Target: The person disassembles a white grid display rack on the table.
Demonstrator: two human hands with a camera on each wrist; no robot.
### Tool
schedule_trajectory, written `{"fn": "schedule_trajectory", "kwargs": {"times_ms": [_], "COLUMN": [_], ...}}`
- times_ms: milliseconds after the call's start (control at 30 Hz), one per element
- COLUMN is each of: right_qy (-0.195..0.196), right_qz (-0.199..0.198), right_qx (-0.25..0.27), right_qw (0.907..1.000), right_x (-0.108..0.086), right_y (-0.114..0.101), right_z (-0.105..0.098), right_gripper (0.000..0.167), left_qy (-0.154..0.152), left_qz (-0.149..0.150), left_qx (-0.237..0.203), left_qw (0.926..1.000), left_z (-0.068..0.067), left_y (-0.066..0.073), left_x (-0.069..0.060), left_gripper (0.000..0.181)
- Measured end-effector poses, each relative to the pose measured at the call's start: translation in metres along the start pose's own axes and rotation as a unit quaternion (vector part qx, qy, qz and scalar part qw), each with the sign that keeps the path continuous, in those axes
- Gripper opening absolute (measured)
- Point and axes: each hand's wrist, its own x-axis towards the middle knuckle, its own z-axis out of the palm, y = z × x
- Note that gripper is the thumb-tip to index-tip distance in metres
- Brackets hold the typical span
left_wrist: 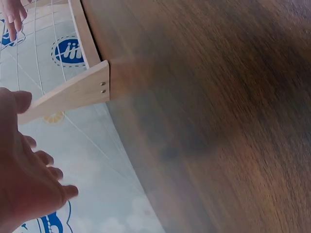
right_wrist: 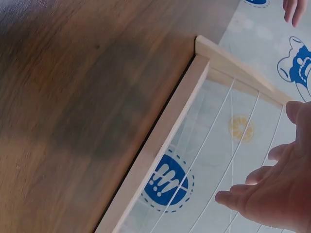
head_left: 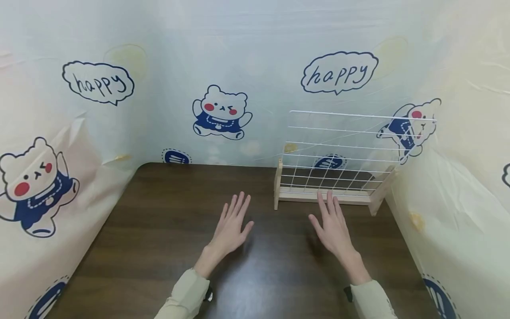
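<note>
Wire rack (head_left: pixel 350 199): pale wood base rail between two end boards (head_left: pixel 277 186), thin white wires strung across, top bar white. Standing upright, right of middle toward the far edge of a dark table (head_left: pixel 159 239). Two screw heads (left_wrist: pixel 103 87) visible on one end board, left wrist view.

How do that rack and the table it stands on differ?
The rack is pale wood with white wires; the table is dark brown. The rack has an open, see-through grid, while the table has a solid, flat top. The rack is also smaller, taking up just part of the table's far side. Both look wooden, at least in part.
</note>
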Motion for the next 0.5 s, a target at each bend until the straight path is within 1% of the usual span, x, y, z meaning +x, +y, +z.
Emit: {"fn": "schedule_trajectory", "kwargs": {"times_ms": [67, 167, 233, 333, 400, 433, 500], "right_qy": [0.006, 0.014, 0.023, 0.047, 0.071, 0.084, 0.107], "right_qz": [0.002, 0.009, 0.018, 0.026, 0.033, 0.038, 0.055], "right_qx": [0.007, 0.019, 0.042, 0.09, 0.132, 0.157, 0.207], "right_qw": [1.0, 0.9997, 0.9987, 0.9944, 0.9881, 0.9832, 0.9709], "right_x": [0.0, 0.0, -0.001, 0.0, 0.003, 0.004, 0.007], "right_y": [0.004, 0.008, 0.011, 0.016, 0.02, 0.022, 0.026], "right_z": [-0.003, -0.005, -0.007, -0.01, -0.013, -0.014, -0.018], "right_gripper": [0.072, 0.07, 0.068, 0.063, 0.057, 0.053, 0.045], "left_qy": [-0.004, 0.0, 0.004, 0.023, 0.052, 0.07, 0.108], "left_qz": [0.01, 0.018, 0.021, 0.019, 0.011, 0.006, -0.008], "left_qx": [-0.028, -0.067, -0.101, -0.144, -0.181, -0.2, -0.241], "left_qw": [0.9995, 0.9976, 0.9946, 0.9891, 0.9821, 0.9773, 0.9646], "left_z": [0.001, 0.004, 0.006, 0.011, 0.015, 0.016, 0.017], "left_y": [0.001, 0.002, 0.004, 0.006, 0.009, 0.011, 0.014], "left_x": [0.002, 0.005, 0.005, 0.005, 0.007, 0.009, 0.014], "left_gripper": [0.072, 0.072, 0.072, 0.071, 0.064, 0.058, 0.048]}}
